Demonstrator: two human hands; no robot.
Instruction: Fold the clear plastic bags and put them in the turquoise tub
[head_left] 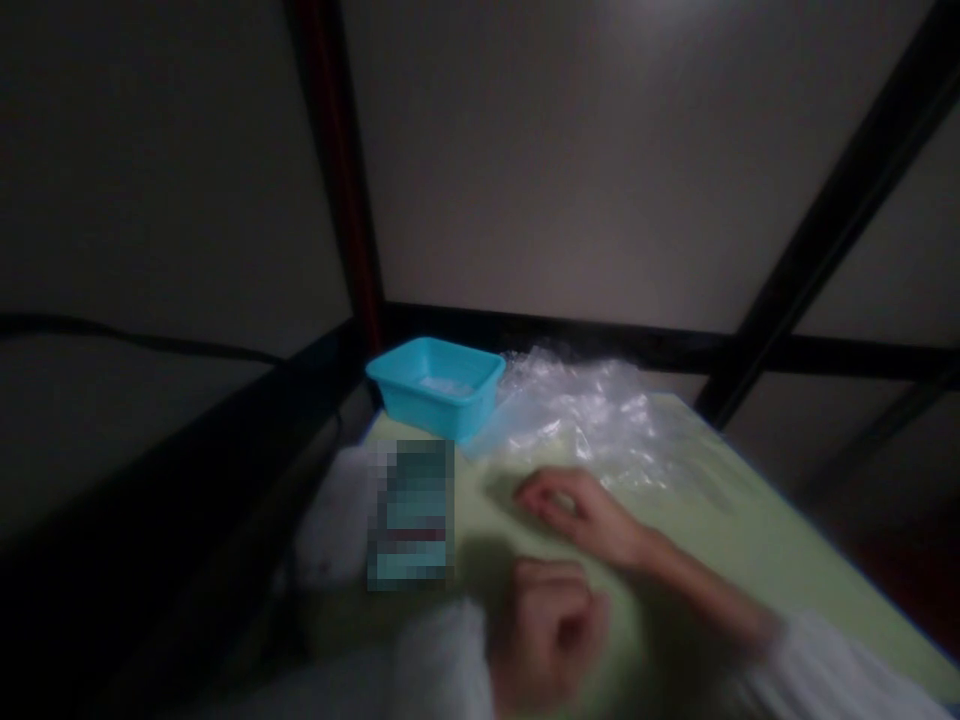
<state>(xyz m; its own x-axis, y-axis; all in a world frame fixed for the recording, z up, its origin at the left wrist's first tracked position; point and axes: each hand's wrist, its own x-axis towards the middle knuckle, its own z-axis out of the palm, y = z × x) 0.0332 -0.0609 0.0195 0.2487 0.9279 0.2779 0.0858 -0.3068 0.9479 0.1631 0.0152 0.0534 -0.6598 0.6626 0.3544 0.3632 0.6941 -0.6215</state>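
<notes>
My left hand (551, 628) is closed in a loose fist low over the table, its wrist in a white sleeve. Just beyond it is my right hand (581, 512), closed with thumb and fingertips brought together in a ring. Both are blurred, and anything small inside either grip is hidden. Crumpled clear plastic bags (585, 405) lie on the table a little beyond my right hand. A pixelated, blue-green rectangular item (412, 515) lies to the left of my hands, apart from them.
A light-blue plastic basin (427, 410) stands at the table's far left corner, with something pale inside. A white cloth-like bundle (337, 520) is at the left edge. Walls with dark beams (555, 325) border the yellow-green table (795, 560). A dark cable (150, 340) crosses the left wall.
</notes>
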